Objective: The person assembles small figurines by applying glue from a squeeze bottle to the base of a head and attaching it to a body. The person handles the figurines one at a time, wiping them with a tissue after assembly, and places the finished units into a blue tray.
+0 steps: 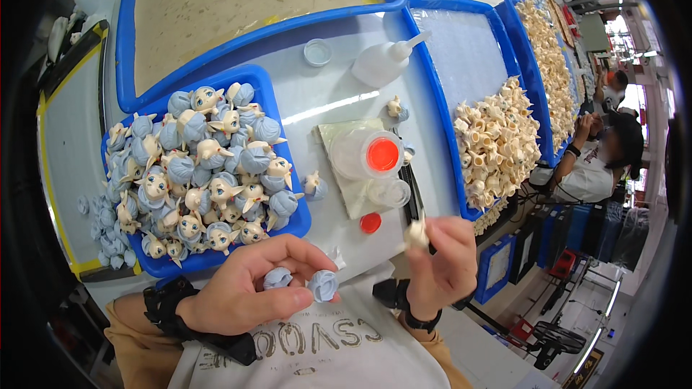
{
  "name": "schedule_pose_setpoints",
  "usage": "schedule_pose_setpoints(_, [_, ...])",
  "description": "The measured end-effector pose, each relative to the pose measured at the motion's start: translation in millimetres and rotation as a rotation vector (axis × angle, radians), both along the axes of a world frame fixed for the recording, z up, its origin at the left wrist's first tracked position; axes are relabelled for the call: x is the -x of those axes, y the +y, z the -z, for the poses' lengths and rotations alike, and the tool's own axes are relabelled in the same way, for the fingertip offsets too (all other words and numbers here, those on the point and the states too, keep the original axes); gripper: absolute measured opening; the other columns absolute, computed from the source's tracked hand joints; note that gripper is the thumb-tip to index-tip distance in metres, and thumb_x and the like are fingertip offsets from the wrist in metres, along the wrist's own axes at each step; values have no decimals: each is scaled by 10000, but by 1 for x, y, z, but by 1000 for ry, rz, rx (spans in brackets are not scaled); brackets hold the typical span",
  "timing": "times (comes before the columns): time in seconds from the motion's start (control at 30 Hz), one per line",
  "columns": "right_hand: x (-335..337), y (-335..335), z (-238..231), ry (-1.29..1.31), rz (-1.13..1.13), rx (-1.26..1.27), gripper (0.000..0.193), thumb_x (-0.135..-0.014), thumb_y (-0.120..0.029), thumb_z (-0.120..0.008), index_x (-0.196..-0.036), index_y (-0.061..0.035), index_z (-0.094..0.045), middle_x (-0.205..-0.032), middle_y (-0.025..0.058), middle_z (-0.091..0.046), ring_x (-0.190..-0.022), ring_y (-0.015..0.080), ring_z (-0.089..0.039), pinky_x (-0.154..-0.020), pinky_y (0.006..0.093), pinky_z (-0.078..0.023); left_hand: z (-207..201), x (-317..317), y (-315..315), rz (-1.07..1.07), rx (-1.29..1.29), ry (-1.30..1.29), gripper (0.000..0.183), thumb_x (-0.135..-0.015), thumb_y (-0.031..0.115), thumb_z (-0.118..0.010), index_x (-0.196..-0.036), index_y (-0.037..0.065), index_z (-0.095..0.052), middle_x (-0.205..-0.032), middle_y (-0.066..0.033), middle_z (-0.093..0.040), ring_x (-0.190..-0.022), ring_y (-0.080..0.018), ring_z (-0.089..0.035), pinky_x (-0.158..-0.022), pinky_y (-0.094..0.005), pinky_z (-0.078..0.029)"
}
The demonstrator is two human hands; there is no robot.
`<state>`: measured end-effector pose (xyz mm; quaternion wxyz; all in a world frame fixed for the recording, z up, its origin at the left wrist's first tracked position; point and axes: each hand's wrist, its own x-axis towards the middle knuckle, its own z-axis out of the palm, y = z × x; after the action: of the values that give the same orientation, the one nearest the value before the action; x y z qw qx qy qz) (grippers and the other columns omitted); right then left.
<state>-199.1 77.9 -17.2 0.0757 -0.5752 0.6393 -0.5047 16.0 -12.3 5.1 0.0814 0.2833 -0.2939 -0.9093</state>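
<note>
My left hand (pixel 241 292) is closed around two small light-blue doll hair pieces. One hair piece (pixel 323 286) sits at the fingertips, and the other hair piece (pixel 278 278) lies between the curled fingers and the thumb. On the right, my right hand (pixel 448 263) pinches a cream doll head piece (pixel 416 235), slightly blurred, above the table. Close to my left hand is a blue tray (pixel 305 205) heaped with finished-looking doll heads (pixel 205 151), with blue hair and pointed ears. A small red lid (pixel 370 223) lies between the hands.
Ahead stand a clear cup with red inside (pixel 360 153), a small clear jar (pixel 389 193) and a white squeeze bottle (pixel 382 63). Cream head pieces (pixel 497 140) fill part of a blue tray (pixel 441 112) at right. Loose blue hair pieces (pixel 112 241) lie far left. Another person (pixel 595 155) sits at right.
</note>
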Motion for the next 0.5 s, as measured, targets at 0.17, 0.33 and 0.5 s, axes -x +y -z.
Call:
schedule_pose_setpoints(0.17, [-17, -4, -19, -119, -352, 27, 398, -542, -80, -795, -907, -51, -638, -874, 89, -629, -708, 210, -549, -592, 305, -434, -5, 2, -1, 26, -3, -27, 313, -868, 76, -482, -1166, -9, -440, -858, -78, -588, -569, -62, -463, -468, -187, -351])
schedule_pose_setpoints(0.33, [-25, -7, -20, -47, -379, 10, 404, -546, -88, -790, -924, -71, -650, -894, 61, -627, -717, 184, -543, -602, 290, -426, -5, 3, 0, -4, -12, -18, 303, -881, 51, -459, -1176, -14, -444, -824, -54, -559, -569, -64, -468, -458, -189, -347])
schedule_pose_setpoints(0.5, [-27, -11, -24, 92, -410, -90, 443, -555, -107, -783, -977, -78, -651, -877, 34, -610, -724, 181, -530, -626, 299, -410, -6, 2, 2, -17, 30, -30, 302, -875, 49, -481, -1169, -11, -453, -840, -57, -565, -570, -58, -467, -469, -188, -354])
